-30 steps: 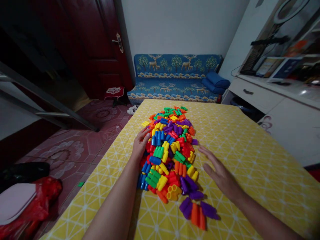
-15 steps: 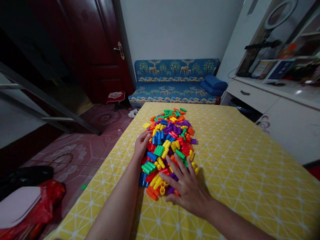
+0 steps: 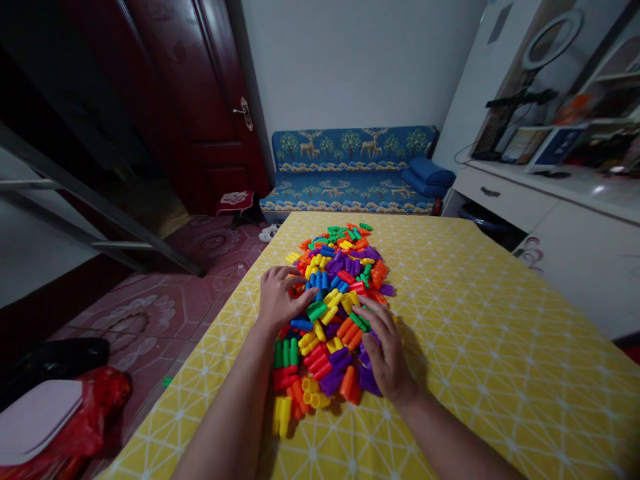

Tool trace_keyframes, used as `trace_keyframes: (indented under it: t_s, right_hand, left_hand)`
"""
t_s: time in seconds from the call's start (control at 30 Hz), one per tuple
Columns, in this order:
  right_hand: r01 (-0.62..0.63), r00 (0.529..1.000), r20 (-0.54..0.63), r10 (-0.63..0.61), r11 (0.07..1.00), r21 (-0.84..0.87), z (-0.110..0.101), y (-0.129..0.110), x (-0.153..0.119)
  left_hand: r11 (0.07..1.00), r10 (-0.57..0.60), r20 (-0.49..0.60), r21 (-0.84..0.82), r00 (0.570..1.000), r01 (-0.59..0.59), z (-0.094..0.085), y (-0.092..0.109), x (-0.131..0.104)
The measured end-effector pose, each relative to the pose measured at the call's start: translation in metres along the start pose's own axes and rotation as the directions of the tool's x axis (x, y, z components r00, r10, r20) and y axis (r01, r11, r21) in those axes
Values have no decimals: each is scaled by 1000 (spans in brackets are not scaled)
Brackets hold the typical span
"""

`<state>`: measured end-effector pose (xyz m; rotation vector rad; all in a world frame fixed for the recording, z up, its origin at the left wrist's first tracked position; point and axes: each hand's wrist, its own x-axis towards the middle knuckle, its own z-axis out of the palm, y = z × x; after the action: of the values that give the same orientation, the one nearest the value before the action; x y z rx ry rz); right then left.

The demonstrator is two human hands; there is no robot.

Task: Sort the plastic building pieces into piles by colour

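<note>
A long heap of plastic building blocks (image 3: 325, 363), shaped like joined tubes in red, orange, yellow, green, blue and purple, lies on the table. At its left edge rests my left hand (image 3: 281, 297), thumb and fingers apart, touching blocks beside a blue block (image 3: 320, 285) and a green block (image 3: 316, 311). My right hand (image 3: 387, 347) curves loosely over the right edge, by orange blocks (image 3: 351, 331) and a purple block (image 3: 369, 380). Its thumb stands away from the fingers, and no block shows in its grasp. Nearest me is a yellow block (image 3: 283, 415).
A yellow patterned cloth (image 3: 480, 347) covers the table. Beyond it stands a blue sofa (image 3: 350, 180), with a white cabinet (image 3: 560, 227) to the right. A metal ladder (image 3: 100, 207), a red stool (image 3: 235, 202) and a red bag (image 3: 103, 413) are on the left.
Blocks at the near end of the heap have shifted and spread toward me. My right hand has moved up and right, its fingers more curled; my left hand has moved slightly left and down.
</note>
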<state>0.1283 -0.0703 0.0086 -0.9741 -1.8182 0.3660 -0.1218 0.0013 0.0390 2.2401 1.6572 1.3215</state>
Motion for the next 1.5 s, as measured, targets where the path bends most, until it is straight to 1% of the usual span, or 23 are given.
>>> trace_keyframes:
  t_s: [0.1, 0.17, 0.23, 0.33, 0.43, 0.53, 0.63, 0.7, 0.77, 0.83, 0.87, 0.93, 1.0, 1.07, 1.1, 1.17, 1.27, 1.3, 1.37, 1.43, 1.47, 1.5]
  right_hand:
    - [5, 1000, 2, -5, 1000, -9, 1, -1, 1]
    - [-5, 1000, 1, 5, 1000, -13, 2, -2, 1]
    - [-16, 1000, -14, 16, 1000, -11, 2, -2, 1]
    - [-29, 995, -95, 32, 999, 36, 3, -2, 0]
    - [-43, 988, -146, 58, 994, 98, 4, -1, -3]
    - [-28, 984, -176, 39, 997, 68, 5, 1, -6]
    - [-14, 977, -211, 17, 1000, 19, 5, 2, -6]
    - [-47, 971, -232, 60, 997, 58, 4, 3, -3]
    - [-109, 951, -274, 146, 983, 147, 2, 6, 0]
    - [-167, 912, -334, 237, 960, 226, -1, 12, 3]
    - [-186, 891, -366, 268, 952, 242, -3, 16, 4]
    - [-224, 856, -417, 306, 946, 234, -5, 24, 6]
    - [-261, 848, -411, 335, 938, 226, -6, 31, 8]
    - [-282, 865, -349, 361, 924, 259, -6, 38, 8]
    - [-286, 876, -313, 367, 918, 275, -5, 41, 9]
    - [-298, 888, -272, 370, 915, 272, -4, 45, 9]
    - [-335, 874, -292, 389, 917, 219, -4, 49, 9]
    - [-348, 867, -299, 398, 914, 209, -5, 50, 9]
    - [-366, 858, -310, 409, 911, 189, -6, 51, 10]
    - [-372, 858, -318, 402, 915, 155, -7, 52, 10]
    - [-368, 861, -325, 392, 920, 134, -7, 53, 10]
    - [-361, 863, -336, 377, 926, 111, -7, 55, 10]
  left_hand:
    - [998, 1, 92, 55, 996, -6, -4, 3, 2]
    - [997, 4, 132, 75, 991, -14, -5, 6, 3]
    - [998, 24, 157, 55, 987, -33, -7, 13, 4]
    - [993, 114, 169, -53, 979, -106, -10, 32, 4]
    - [972, 213, 228, -144, 950, -183, -11, 58, -1]
    - [959, 268, 318, -181, 910, -219, -7, 80, -8]
    - [937, 324, 351, -247, 879, -246, 1, 90, -13]
    - [926, 339, 333, -282, 880, -250, 7, 89, -14]
    - [935, 301, 262, -272, 917, -229, 12, 83, -14]
    - [952, 214, 140, -253, 967, -174, 16, 76, -12]
    - [958, 158, 85, -253, 984, -132, 17, 72, -12]
    - [961, 57, 24, -272, 998, -48, 19, 68, -11]
    - [960, 21, 29, -279, 999, -12, 21, 66, -12]
    - [965, 59, 37, -259, 998, -48, 23, 67, -12]
    - [968, 85, 24, -237, 996, -77, 23, 67, -12]
    - [976, 114, -33, -183, 993, -118, 23, 67, -12]
    - [990, 87, -130, -99, 988, -100, 17, 60, -8]
    - [995, 61, -159, -70, 985, -73, 14, 55, -6]
    - [1000, -17, -217, 4, 976, 19, 7, 42, -3]
    - [982, -132, -249, 96, 959, 160, 2, 25, -2]
    - [959, -205, -248, 141, 947, 244, 0, 15, -3]
    - [927, -287, -246, 171, 926, 333, -1, 5, -3]
